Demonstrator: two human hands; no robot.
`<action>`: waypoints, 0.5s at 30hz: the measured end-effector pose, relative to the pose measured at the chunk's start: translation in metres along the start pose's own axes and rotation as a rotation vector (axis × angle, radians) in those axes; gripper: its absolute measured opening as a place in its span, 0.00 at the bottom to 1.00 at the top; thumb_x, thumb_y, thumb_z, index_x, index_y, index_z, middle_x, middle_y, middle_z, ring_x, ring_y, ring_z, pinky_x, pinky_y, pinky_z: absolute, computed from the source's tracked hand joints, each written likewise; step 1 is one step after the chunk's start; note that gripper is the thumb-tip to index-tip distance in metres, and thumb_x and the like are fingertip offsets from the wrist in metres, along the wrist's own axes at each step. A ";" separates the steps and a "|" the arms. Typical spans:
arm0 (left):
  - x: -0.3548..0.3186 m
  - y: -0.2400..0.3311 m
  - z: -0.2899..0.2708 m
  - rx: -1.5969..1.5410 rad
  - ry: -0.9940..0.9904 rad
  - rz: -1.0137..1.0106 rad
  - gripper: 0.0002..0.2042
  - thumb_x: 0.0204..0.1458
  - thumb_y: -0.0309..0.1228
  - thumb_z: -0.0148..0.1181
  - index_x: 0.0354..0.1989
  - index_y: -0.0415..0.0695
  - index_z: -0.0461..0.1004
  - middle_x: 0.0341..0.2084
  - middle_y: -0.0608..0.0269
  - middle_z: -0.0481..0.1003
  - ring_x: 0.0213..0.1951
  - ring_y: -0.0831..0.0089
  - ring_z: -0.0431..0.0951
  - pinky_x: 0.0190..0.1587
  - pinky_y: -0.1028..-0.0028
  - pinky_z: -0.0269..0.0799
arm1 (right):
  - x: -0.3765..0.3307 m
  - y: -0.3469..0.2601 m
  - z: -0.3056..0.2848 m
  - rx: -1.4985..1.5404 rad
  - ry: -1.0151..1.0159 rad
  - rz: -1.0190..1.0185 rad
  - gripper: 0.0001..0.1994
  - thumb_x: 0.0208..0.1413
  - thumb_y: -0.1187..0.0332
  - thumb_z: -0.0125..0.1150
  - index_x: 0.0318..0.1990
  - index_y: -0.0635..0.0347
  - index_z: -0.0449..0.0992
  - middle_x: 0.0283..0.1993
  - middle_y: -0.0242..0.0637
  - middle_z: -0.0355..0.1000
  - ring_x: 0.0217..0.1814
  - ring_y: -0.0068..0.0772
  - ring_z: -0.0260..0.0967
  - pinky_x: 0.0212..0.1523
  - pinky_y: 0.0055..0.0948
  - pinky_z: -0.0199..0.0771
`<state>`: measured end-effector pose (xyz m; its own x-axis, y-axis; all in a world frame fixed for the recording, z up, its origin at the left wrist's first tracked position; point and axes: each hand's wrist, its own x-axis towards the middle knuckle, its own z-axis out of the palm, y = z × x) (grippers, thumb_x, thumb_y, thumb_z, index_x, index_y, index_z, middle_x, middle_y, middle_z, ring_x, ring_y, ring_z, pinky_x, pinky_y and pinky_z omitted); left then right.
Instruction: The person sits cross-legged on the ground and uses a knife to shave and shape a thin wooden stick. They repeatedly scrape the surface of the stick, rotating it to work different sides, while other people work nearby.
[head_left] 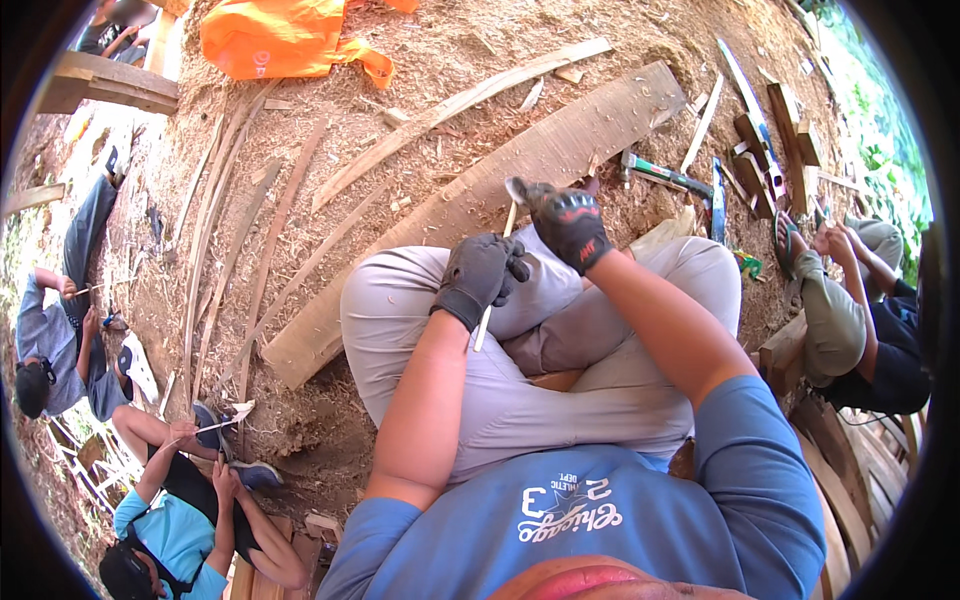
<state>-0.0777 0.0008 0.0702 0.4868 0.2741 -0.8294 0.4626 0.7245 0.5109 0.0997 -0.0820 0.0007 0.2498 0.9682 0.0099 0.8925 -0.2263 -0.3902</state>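
I sit cross-legged, with gloves on both hands. My left hand (484,270) is closed round a thin pale wooden stick (483,328), held slantwise over my lap. The stick's lower end sticks out below the fist and its upper part rises toward my other hand. My right hand (566,222) is curled shut near that upper end, with its thumb reaching to the left beside the stick. A dark, pointed piece (592,184) shows just past the right knuckles; whether it is held is unclear, and the inside of that fist is hidden.
A broad plank (560,140) lies before my knees, among curved wood strips (460,105) and shavings. A hammer (665,174), a long level (752,115) and wood blocks (790,125) lie to the right. An orange bag (275,38) is ahead. Other people sit on both sides.
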 end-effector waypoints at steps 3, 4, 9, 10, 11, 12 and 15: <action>0.000 0.002 0.000 -0.011 -0.019 -0.007 0.14 0.71 0.34 0.50 0.45 0.35 0.77 0.23 0.56 0.78 0.11 0.80 0.61 0.13 0.74 0.51 | -0.006 0.000 0.006 -0.159 -0.150 0.055 0.22 0.60 0.66 0.57 0.63 0.54 0.78 0.35 0.45 0.81 0.35 0.45 0.82 0.41 0.46 0.81; -0.001 0.002 -0.001 -0.013 -0.030 -0.009 0.14 0.71 0.34 0.50 0.44 0.35 0.78 0.23 0.56 0.78 0.11 0.80 0.61 0.13 0.74 0.51 | -0.013 -0.009 0.007 -0.080 -0.104 -0.017 0.22 0.60 0.65 0.57 0.63 0.53 0.78 0.35 0.44 0.81 0.35 0.45 0.82 0.42 0.48 0.81; 0.002 0.000 0.004 0.038 0.010 0.014 0.13 0.70 0.33 0.52 0.43 0.35 0.79 0.23 0.56 0.78 0.11 0.80 0.61 0.13 0.75 0.50 | 0.002 0.005 0.006 -0.105 -0.261 0.085 0.21 0.65 0.66 0.53 0.65 0.47 0.77 0.43 0.44 0.83 0.41 0.46 0.83 0.51 0.54 0.80; 0.002 -0.001 0.001 -0.006 0.006 0.006 0.13 0.69 0.33 0.52 0.42 0.34 0.79 0.23 0.56 0.78 0.11 0.80 0.61 0.13 0.75 0.50 | 0.004 0.003 0.008 -0.103 -0.248 0.099 0.22 0.66 0.66 0.52 0.66 0.47 0.76 0.45 0.44 0.83 0.42 0.46 0.84 0.53 0.60 0.77; 0.002 -0.001 -0.001 -0.051 0.001 -0.002 0.13 0.69 0.32 0.53 0.42 0.34 0.79 0.23 0.56 0.78 0.11 0.80 0.61 0.13 0.74 0.50 | 0.005 0.003 0.008 -0.106 -0.235 0.111 0.22 0.66 0.66 0.51 0.66 0.47 0.76 0.48 0.44 0.84 0.44 0.47 0.84 0.56 0.65 0.74; 0.002 -0.001 -0.001 -0.033 -0.005 -0.009 0.13 0.69 0.33 0.53 0.43 0.34 0.79 0.23 0.56 0.78 0.11 0.80 0.61 0.13 0.75 0.50 | -0.001 -0.004 0.011 -0.067 -0.157 0.072 0.22 0.67 0.66 0.51 0.66 0.47 0.76 0.49 0.43 0.84 0.45 0.46 0.84 0.57 0.74 0.68; -0.002 0.006 -0.002 0.006 0.004 -0.005 0.14 0.70 0.33 0.51 0.44 0.34 0.78 0.23 0.56 0.78 0.11 0.81 0.61 0.13 0.75 0.51 | -0.015 -0.025 -0.003 -0.138 -0.114 -0.048 0.23 0.69 0.64 0.48 0.70 0.41 0.73 0.53 0.40 0.84 0.47 0.44 0.84 0.60 0.92 0.51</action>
<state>-0.0775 0.0061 0.0745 0.4816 0.2725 -0.8330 0.4697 0.7221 0.5078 0.0744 -0.0916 0.0131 0.1682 0.9823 -0.0821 0.9473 -0.1842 -0.2620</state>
